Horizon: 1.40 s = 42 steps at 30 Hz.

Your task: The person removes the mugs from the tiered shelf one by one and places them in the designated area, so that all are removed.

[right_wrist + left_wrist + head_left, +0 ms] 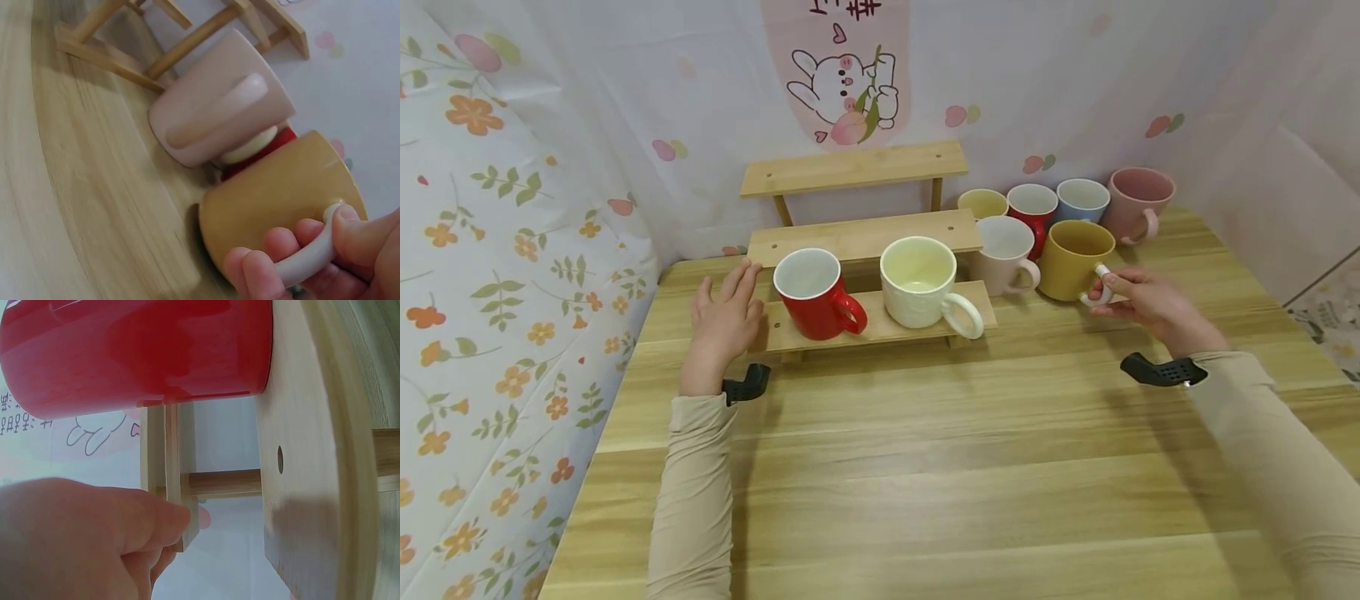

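My right hand (1138, 304) grips the white handle of a mustard-yellow mug (1071, 260), thumb on top and fingers curled round it in the right wrist view. Close beside that mug is a pale pink mug (219, 100) with its handle outward. At the other side, my left hand (724, 315) reaches to the left end of a three-tier wooden rack (865, 237), its fingertips at the middle shelf's end (187, 531). On the rack's lowest shelf stand a red mug (820, 304) and a cream mug (917, 287), handles to the right.
Behind the mustard mug stand a yellow mug (982, 202), another red mug (1033, 204), a light blue mug (1082, 200) and a larger pink mug (1142, 200). Patterned cloth (700, 100) hangs behind and left of the wooden table (910, 467).
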### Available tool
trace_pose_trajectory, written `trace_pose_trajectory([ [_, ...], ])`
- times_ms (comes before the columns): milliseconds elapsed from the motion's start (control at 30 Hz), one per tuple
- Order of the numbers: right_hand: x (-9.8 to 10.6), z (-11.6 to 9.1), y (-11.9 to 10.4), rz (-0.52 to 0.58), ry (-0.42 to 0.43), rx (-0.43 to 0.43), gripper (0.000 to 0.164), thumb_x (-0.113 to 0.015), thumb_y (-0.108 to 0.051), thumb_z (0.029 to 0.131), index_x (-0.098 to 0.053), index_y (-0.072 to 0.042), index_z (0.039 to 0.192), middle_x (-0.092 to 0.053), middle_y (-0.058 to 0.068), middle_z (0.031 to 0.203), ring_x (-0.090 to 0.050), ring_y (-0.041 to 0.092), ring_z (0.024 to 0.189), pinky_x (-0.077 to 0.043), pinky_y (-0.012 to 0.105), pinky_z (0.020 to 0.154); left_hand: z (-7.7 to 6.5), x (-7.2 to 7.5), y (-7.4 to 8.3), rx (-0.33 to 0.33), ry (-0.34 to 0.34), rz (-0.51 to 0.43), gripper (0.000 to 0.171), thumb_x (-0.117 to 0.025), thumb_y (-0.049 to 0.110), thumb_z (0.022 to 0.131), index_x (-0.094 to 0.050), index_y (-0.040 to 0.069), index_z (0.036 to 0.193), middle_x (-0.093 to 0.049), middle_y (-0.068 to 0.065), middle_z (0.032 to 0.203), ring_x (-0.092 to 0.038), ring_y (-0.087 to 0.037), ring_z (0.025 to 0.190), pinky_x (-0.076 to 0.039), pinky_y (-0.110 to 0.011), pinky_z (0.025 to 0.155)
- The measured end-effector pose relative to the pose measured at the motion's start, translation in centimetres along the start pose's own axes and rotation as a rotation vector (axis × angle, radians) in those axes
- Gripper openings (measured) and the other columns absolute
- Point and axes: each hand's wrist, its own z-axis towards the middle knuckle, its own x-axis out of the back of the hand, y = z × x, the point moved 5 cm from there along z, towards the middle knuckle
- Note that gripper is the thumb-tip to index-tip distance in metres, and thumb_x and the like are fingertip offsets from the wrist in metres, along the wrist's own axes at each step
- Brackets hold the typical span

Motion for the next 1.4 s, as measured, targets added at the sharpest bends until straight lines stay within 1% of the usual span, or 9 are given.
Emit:
trace_pose_trajectory([
  [167,-1.1,0.4,0.2,0.009,0.055,-0.009,0.025,-0.047,-0.019,0.1,-0.066,-0.015,0.083,-0.063,-0.003,0.078,-0.065,0.008,0.074,-0.057,0.021,0.071,0.0,0.1,0.2,0.0,-0.005,-0.011,0.054,-0.035,0.017,0.1,-0.023,0.011,0.152,-0.015,-0.011,0.159,0.005,-0.054,0.14,0.004,-0.061,0.113],
  [333,-2.3,1.0,0.4,0.043,0.076,0.008,0.025,-0.044,-0.018,0.101,-0.063,-0.011,0.085,-0.063,-0.002,0.077,-0.065,0.008,0.074,-0.056,0.02,0.071,0.0,0.1,0.1,0.015,-0.018,-0.011,0.054,-0.034,0.016,0.1,-0.021,0.011,0.152,-0.014,-0.011,0.16,0.007,-0.054,0.14,0.004,-0.062,0.113],
  [533,-2.9,1.6,0.7,0.1,0.098,0.029,0.024,-0.043,-0.015,0.101,-0.061,-0.008,0.086,-0.064,-0.001,0.076,-0.065,0.007,0.073,-0.057,0.02,0.069,0.1,0.0,0.2,0.002,-0.008,-0.009,0.054,-0.035,0.016,0.1,-0.022,0.01,0.152,-0.015,-0.012,0.159,0.005,-0.055,0.14,0.004,-0.062,0.113],
  [800,-3.9,2.5,0.5,0.054,0.123,0.035,0.023,-0.041,-0.016,0.102,-0.052,0.004,0.101,-0.063,-0.002,0.077,-0.065,0.008,0.072,-0.057,0.021,0.071,0.0,0.0,0.1,-0.002,-0.001,-0.004,0.054,-0.036,0.016,0.1,-0.023,0.009,0.152,-0.015,-0.012,0.159,0.004,-0.055,0.14,0.003,-0.062,0.113],
  [967,-4.2,2.6,0.3,0.05,0.138,0.022,0.025,-0.04,-0.017,0.102,-0.05,0.006,0.105,-0.063,-0.003,0.077,-0.067,0.008,0.07,-0.057,0.021,0.069,0.1,0.0,0.0,-0.004,-0.004,-0.004,0.054,-0.035,0.016,0.1,-0.022,0.01,0.152,-0.014,-0.012,0.16,0.005,-0.055,0.14,0.004,-0.061,0.113],
  [1100,-4.2,2.6,0.1,0.003,0.134,0.027,0.025,-0.04,-0.017,0.103,-0.049,0.006,0.106,-0.064,-0.006,0.077,-0.067,0.008,0.069,-0.057,0.02,0.068,0.1,0.0,0.1,-0.004,-0.017,-0.018,0.054,-0.034,0.017,0.101,-0.021,0.011,0.152,-0.013,-0.011,0.16,0.007,-0.054,0.14,0.006,-0.06,0.113],
  [1167,-4.1,2.6,0.0,-0.049,0.134,0.022,0.028,-0.04,-0.018,0.103,-0.047,0.008,0.11,-0.064,-0.008,0.077,-0.067,0.007,0.069,-0.056,0.02,0.067,0.1,0.0,0.1,0.001,-0.022,-0.02,0.054,-0.034,0.017,0.101,-0.02,0.011,0.153,-0.013,-0.011,0.16,0.007,-0.054,0.14,0.006,-0.06,0.113],
  [1267,-4.1,2.6,0.0,-0.138,0.15,0.015,0.037,-0.041,-0.021,0.102,-0.044,0.013,0.117,-0.063,-0.01,0.077,-0.066,0.005,0.069,-0.056,0.019,0.068,0.0,0.0,0.0,0.008,-0.025,-0.016,0.054,-0.034,0.017,0.101,-0.02,0.012,0.153,-0.013,-0.01,0.16,0.007,-0.054,0.14,0.006,-0.06,0.113],
  [1400,-4.0,2.2,-0.4,-0.275,0.196,0.011,0.051,-0.042,-0.027,0.102,-0.04,0.015,0.129,-0.06,-0.011,0.076,-0.065,0.002,0.066,-0.056,0.02,0.067,0.0,0.0,-0.1,0.01,-0.021,-0.014,0.054,-0.034,0.017,0.101,-0.021,0.012,0.153,-0.013,-0.01,0.16,0.007,-0.054,0.14,0.006,-0.06,0.114],
])
